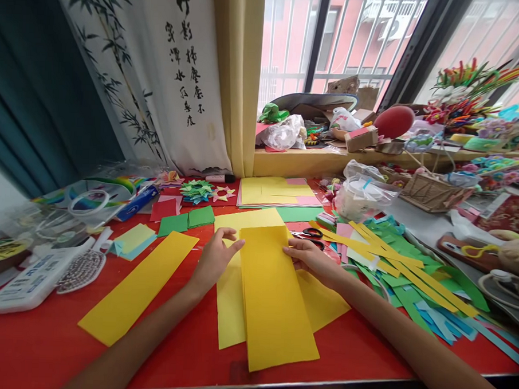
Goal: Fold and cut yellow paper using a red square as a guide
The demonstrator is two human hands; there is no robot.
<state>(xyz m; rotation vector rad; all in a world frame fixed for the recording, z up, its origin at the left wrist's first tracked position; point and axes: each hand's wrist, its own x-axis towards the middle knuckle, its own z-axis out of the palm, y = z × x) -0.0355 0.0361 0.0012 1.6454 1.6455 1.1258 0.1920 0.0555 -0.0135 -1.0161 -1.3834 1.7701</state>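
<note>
A long folded sheet of golden-yellow paper (pixel 276 298) stands out in the middle, tilted a little above the table. My right hand (pixel 312 257) pinches its upper right edge between thumb and fingers. By the upper left edge is my left hand (pixel 216 258), thumb and fingers apart and nothing gripped; whether a fingertip touches the paper I cannot tell. Under the folded sheet lie a pale yellow sheet (pixel 228 313) and another golden sheet (pixel 323 303). A separate golden-yellow strip (pixel 139 287) rests on the table left of my left hand.
Scissors (pixel 311 234) lie beyond my right hand, near a heap of green and blue paper scraps (pixel 411 275). Green paper squares (pixel 187 220) and a white bottle (pixel 36 276) are on the left. Stacked yellow sheets (pixel 263 190) sit at the back of the red table (pixel 170 351).
</note>
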